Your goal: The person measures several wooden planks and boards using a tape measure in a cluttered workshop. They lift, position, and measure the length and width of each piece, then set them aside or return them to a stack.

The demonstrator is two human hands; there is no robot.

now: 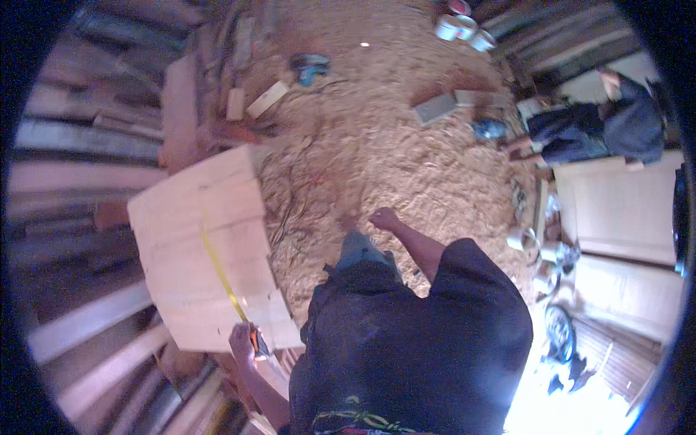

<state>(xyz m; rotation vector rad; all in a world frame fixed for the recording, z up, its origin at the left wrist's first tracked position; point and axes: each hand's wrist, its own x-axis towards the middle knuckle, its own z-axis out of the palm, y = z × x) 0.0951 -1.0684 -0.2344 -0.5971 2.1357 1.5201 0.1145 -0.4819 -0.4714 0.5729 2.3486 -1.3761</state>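
- The left hand [242,342], at the lower left of the frame, was closed around an orange-and-black tape measure [257,341], fingers wrapped about its case.
- From the case, the yellow blade [222,275] ran up and slightly left across a pale wooden panel [170,268]; whether it touched the wood along its length could not be told.
- The panel filled the left-centre of the frame, its right edge uneven and stepped.
- The right hand [385,219] was near the centre of the frame, over the floor [406,170] and well apart from the panel; its fingers seemed loosely curled, but blur made it impossible to tell whether they were pressed together.
- Shavings covered much of that floor.
- A teal-and-dark power tool [312,69] lay at the upper left of centre, with a wooden block [267,99] just below it.
- Long planks [90,174] were stacked along the left side.
- Another person [602,130] in dark clothes was at the upper right, just above some pale sheets [620,206].
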